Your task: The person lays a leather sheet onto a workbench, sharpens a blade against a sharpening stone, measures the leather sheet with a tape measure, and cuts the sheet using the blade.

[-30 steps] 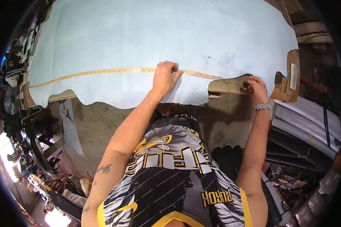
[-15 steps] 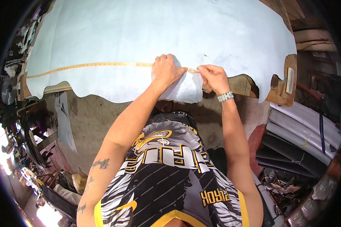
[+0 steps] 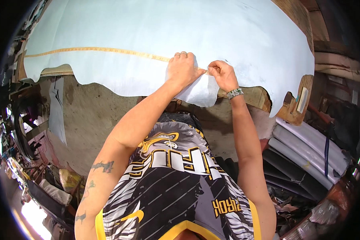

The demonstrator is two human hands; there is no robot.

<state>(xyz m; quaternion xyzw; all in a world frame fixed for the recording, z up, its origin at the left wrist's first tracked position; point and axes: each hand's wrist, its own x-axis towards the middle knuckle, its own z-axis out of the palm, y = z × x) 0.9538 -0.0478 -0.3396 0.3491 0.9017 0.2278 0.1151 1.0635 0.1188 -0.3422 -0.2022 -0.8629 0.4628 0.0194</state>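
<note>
A large pale blue sheet of hide (image 3: 156,32) lies spread over a wooden table, its wavy edge hanging toward me. A yellow measuring tape (image 3: 104,50) runs across it from the far left to my hands. My left hand (image 3: 183,68) presses flat on the tape and the sheet. My right hand (image 3: 222,74), with a beaded wristband, pinches the tape's end right beside the left hand, near the sheet's front edge.
A wooden table edge (image 3: 296,106) shows at the right under the sheet. Several rolls of grey and dark material (image 3: 304,156) lie on the floor at the right. Clutter and scraps (image 3: 32,152) crowd the left side. Bare concrete floor (image 3: 96,120) lies below the table.
My right hand has come in from the sheet's right edge to the tape end next to my left hand. The left hand stayed pressed on the tape.
</note>
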